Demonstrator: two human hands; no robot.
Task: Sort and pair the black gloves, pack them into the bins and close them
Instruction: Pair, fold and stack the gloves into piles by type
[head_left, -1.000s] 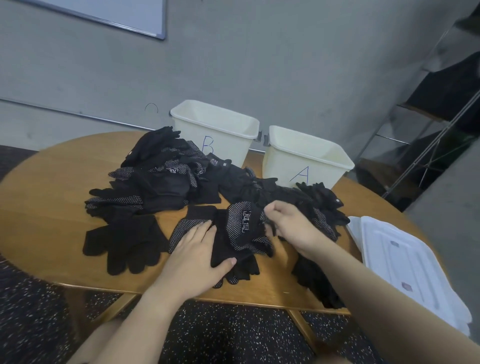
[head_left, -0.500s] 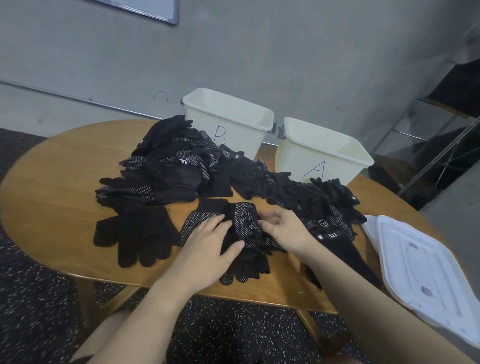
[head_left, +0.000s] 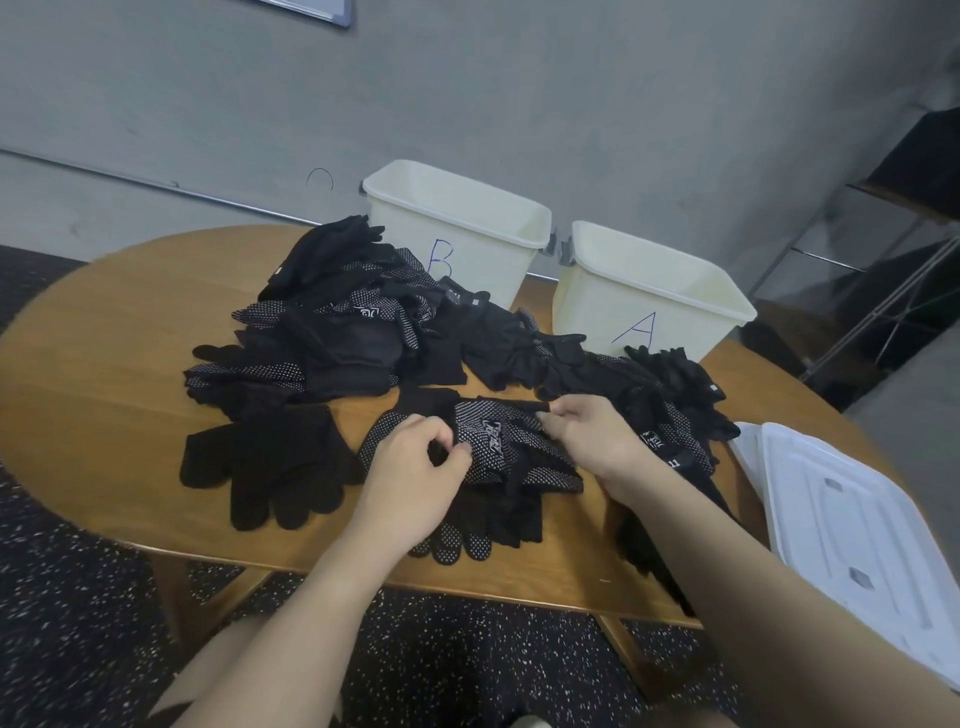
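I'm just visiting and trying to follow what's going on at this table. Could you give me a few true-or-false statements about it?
1. Both hands, left hand and right hand, pinch the dotted glove. True.
2. Bin B already holds gloves. False: no gloves show in it; the glove pile lies on the table.
3. Bin A stands right of bin B. True.
4. The white lids are on the bins. False: they lie on the table's right end.

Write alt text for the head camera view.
Two bare hands, left and right, pinch a dotted black glove on a round wooden table heaped with black gloves. Open white bins marked B and A stand behind; white lids lie right.
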